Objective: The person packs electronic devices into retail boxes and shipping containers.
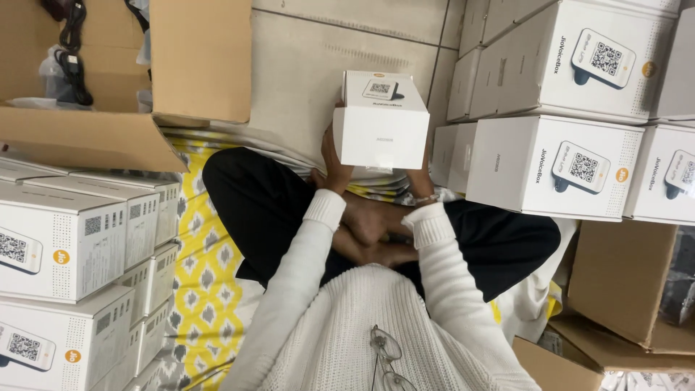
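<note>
Overhead, both hands hold up a white box (381, 122) above the crossed legs. Left hand (331, 161) grips its left side; right hand (420, 179) seems to clasp the right lower corner, mostly hidden behind it. Stacks of white boxes (572, 108) stand on either side, an open carton (130, 87) just beside the left stack.
</note>
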